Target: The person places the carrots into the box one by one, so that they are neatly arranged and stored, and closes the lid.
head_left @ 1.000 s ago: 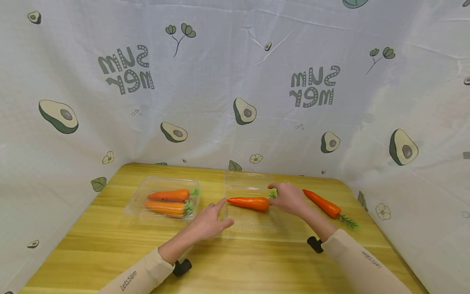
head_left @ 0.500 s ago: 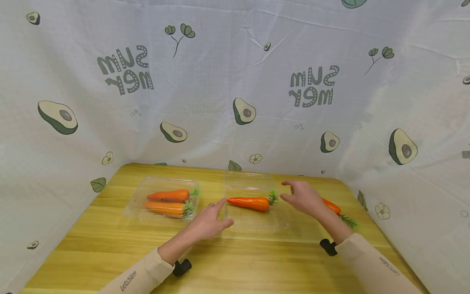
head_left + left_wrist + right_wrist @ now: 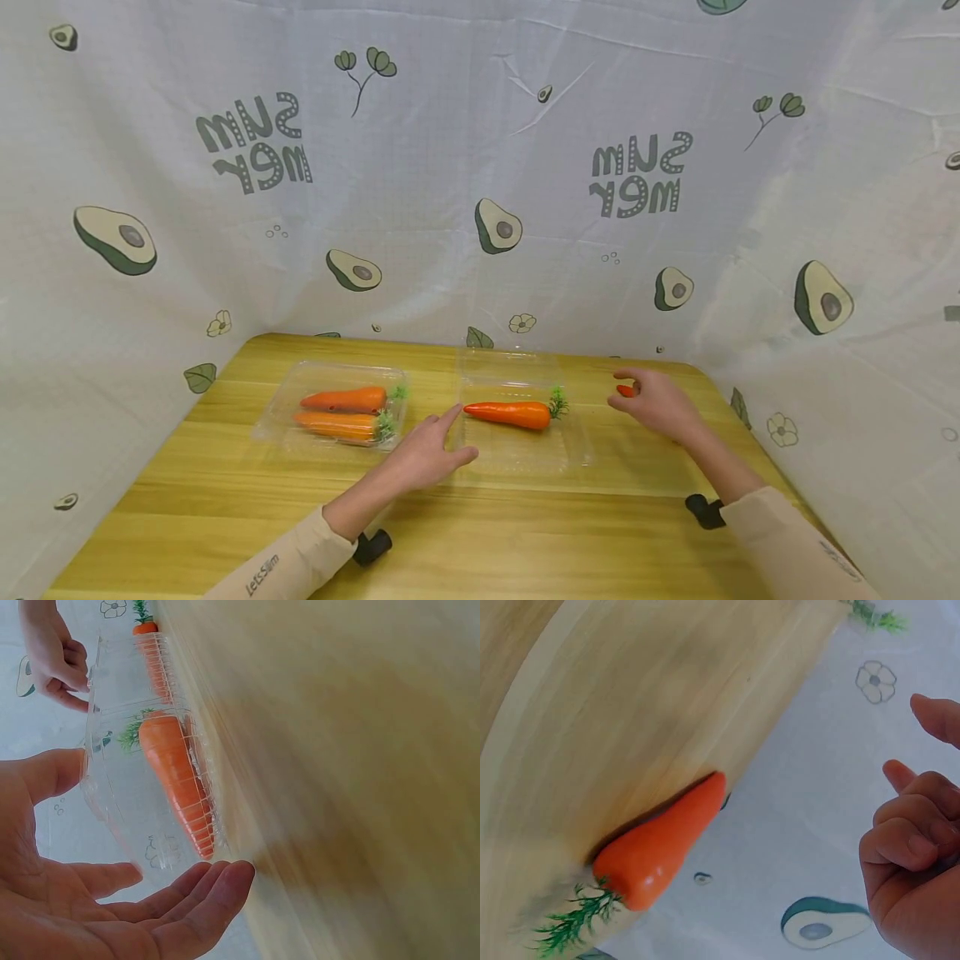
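Note:
My left hand (image 3: 431,454) rests at the left side of an opened clear plastic clamshell box (image 3: 517,462), index fingertip right at its edge. In the left wrist view its fingers (image 3: 202,907) are extended at the box wall. One orange carrot (image 3: 510,414) with a green top lies inside, tip pointing left. My right hand (image 3: 656,402) is over a loose carrot (image 3: 664,844) on the table, mostly hidden behind it in the head view. In the right wrist view the thumb and index finger stand apart with nothing between them; the other fingers are curled.
A closed clear box (image 3: 277,417) holding carrots stands at the left on the wooden table (image 3: 480,542). A white curtain (image 3: 435,167) with avocado prints hangs behind the table and along both sides.
My right hand has left the green top of the boxed carrot and moved right, over the loose carrot. The box's right edge shows more fully. My left hand has stayed in place.

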A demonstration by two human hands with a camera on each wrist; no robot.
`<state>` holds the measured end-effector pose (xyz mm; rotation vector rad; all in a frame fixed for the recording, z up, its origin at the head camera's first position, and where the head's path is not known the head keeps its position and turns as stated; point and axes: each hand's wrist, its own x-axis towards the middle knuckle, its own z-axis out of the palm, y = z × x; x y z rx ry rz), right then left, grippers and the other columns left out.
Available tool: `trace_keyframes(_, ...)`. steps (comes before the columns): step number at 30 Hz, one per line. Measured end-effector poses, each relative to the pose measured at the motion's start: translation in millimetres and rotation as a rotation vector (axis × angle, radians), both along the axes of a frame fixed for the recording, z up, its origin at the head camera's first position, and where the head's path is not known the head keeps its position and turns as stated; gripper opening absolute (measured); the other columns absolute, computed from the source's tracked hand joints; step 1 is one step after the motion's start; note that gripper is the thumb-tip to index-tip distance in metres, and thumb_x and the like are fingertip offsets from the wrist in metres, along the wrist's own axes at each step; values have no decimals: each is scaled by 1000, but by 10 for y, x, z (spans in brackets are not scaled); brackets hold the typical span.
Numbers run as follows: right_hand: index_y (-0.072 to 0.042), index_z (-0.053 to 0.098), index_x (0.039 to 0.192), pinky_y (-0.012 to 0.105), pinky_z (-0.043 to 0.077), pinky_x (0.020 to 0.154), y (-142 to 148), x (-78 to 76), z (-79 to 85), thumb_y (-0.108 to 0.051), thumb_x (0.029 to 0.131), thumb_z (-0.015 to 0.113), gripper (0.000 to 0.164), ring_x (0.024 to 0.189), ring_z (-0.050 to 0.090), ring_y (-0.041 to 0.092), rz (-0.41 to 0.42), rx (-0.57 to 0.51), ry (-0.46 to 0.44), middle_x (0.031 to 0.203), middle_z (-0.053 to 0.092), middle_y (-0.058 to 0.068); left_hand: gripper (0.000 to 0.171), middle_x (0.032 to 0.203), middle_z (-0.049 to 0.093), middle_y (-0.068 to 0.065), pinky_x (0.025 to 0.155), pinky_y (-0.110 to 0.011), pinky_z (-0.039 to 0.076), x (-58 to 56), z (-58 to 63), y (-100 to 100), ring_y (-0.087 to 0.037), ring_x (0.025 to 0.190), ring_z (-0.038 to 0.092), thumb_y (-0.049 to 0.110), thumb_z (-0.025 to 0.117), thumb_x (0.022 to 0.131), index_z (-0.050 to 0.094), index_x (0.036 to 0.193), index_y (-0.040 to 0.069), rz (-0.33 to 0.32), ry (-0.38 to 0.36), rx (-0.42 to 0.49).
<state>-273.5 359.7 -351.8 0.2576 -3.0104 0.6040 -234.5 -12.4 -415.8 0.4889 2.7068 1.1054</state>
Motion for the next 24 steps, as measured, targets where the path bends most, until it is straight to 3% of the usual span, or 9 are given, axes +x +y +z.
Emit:
trace_keyframes(9,9,57,135,29,31,53,277,28,-38,-29,93,71,58,56,37,15,-48,-59,-8,66,44,1,78,152,42,-28,109,-63,38,13,1,-1,-45,141,41,44,66,96,31,159,14,3,-1,0)
trace_keyframes(16,9,54,137,29,30,48,514,13,-99,-33,93,72,64,50,33,12,-82,-143,-37,61,38,-2,79,152,43,-28,109,-63,38,8,-10,-3,-45,142,40,44,66,96,31,159,13,3,-1,3)
trace_keyframes(19,9,54,138,29,33,51,572,36,-95,-35,92,72,66,54,37,12,-104,-165,-54,67,44,1,79,152,43,-28,109,-63,38,6,-16,-3,-45,142,40,44,66,96,31,159,13,3,-1,3)
trace_keyframes(24,9,51,140,31,34,56,657,72,-131,-36,94,71,67,60,36,13,-131,-197,-98,71,41,1,78,152,43,-28,109,-63,39,6,-14,-1,-44,141,41,44,66,96,31,159,13,1,1,4)
